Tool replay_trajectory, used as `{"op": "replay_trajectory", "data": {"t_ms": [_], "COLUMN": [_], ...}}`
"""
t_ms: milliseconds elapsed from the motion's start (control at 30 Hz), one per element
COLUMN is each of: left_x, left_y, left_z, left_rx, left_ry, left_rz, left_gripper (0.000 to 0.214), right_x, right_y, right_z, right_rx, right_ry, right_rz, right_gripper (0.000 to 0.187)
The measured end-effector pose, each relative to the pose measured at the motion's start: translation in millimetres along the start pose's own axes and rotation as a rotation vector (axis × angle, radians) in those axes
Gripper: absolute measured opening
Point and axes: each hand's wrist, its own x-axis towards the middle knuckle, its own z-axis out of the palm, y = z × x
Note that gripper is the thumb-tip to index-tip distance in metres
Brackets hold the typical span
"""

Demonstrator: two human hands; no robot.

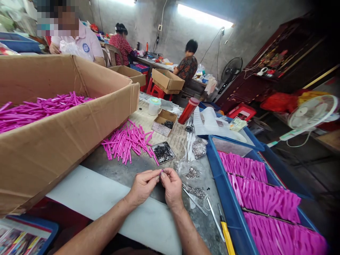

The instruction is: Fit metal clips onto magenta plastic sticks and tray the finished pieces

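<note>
My left hand (143, 186) and my right hand (172, 186) meet over the near part of the table, fingertips pinched together. A small bit of a magenta plastic piece (161, 171) shows between them; the rest is hidden by the fingers. Just beyond lies a metal tray (173, 156) of small black parts (162, 152). Left of that tray is a loose pile of slim magenta plastic pieces (127, 141). Right of my hands, small silvery metal parts (191, 173) rest in and around a clear plastic bag.
A large cardboard box (106, 109) of magenta pieces stands at the left. Blue crates (225, 198) with rows of magenta pieces line the right. Tweezers (195, 202) and a yellow-handled screwdriver (227, 237) lie near my right forearm. A red cylinder (188, 110) stands farther back. Several people sit beyond.
</note>
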Motion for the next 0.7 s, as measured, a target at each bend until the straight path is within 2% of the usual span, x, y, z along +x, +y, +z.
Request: {"op": "replay_trajectory", "data": {"t_ms": [700], "left_x": [-1.0], "left_y": [0.4], "left_z": [-0.3], "left_rx": [0.0], "left_ry": [0.006], "left_rz": [-0.003], "left_gripper": [0.025], "right_x": [-2.5], "right_y": [1.3], "right_z": [-0.9], "right_rx": [0.026], "right_ry": [0.014], "right_rz": [0.02], "right_gripper": [0.02]}}
